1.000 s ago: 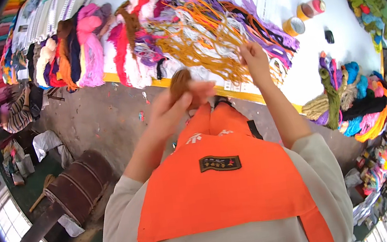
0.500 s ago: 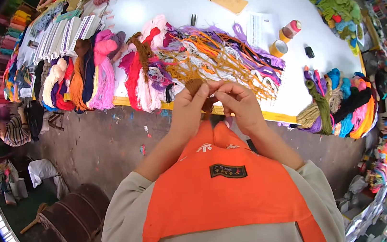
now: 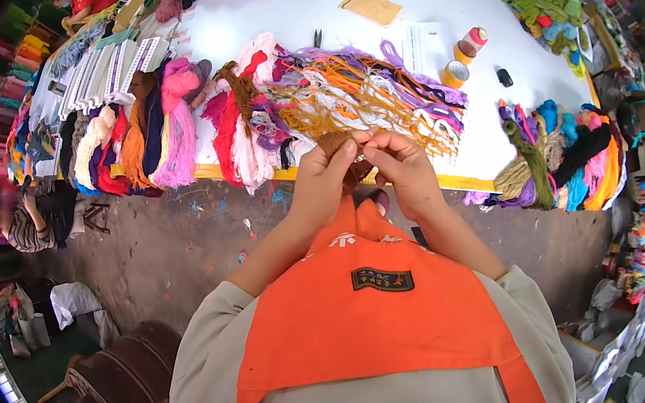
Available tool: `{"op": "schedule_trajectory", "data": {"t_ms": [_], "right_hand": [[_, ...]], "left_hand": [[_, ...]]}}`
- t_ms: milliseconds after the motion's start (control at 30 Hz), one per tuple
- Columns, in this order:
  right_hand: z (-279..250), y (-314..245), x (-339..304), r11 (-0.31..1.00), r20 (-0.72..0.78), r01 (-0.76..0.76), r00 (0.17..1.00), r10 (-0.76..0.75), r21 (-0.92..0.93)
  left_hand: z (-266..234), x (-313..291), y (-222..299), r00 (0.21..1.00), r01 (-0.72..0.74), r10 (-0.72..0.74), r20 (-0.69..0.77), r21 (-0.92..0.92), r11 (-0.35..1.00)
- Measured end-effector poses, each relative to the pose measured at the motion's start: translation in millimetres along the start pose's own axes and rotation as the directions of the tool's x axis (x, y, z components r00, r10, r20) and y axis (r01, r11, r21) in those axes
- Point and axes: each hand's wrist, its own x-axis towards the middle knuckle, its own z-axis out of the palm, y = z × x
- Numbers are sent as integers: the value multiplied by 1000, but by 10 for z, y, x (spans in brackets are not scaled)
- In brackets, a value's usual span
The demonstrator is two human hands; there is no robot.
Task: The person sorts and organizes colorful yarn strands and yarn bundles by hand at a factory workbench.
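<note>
A bundle of brown yarn is gripped in my left hand, its thumb pressed over the strands. Close against it, my right hand has thumb and forefinger pinched together at the bundle's right side; what lies between those fingertips is too small to make out. More brown strands hang below, between the two hands. Both hands are just in front of the table's near edge, above my orange apron. Beyond them, loose mustard, white, orange and purple yarn strands spread over the white table.
Hanks of coloured yarn hang over the edge at left, beside striped sample cards. At right lie more hanks, a tape roll, a thread cone and a black object. Scissors lie farther back. Another person is at far left.
The view has shifted slightly. The brown bundle now sits lower and more tilted between my hands, and my left hand has turned a little around it. My right fingers stay pinched beside it.
</note>
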Motion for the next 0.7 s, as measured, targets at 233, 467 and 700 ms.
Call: {"op": "schedule_trajectory", "data": {"t_ms": [233, 467, 700], "right_hand": [[-38, 8, -50, 977, 60, -14, 998, 1, 215], [-9, -30, -77, 993, 58, -24, 998, 18, 113], [106, 25, -129, 997, 48, 60, 997, -58, -44]], "left_hand": [[-36, -51, 67, 1000, 23, -22, 11, -63, 998], [-1, -76, 132, 995, 74, -62, 77, -172, 982], [-51, -120, 7, 999, -37, 30, 43, 172, 984]]}}
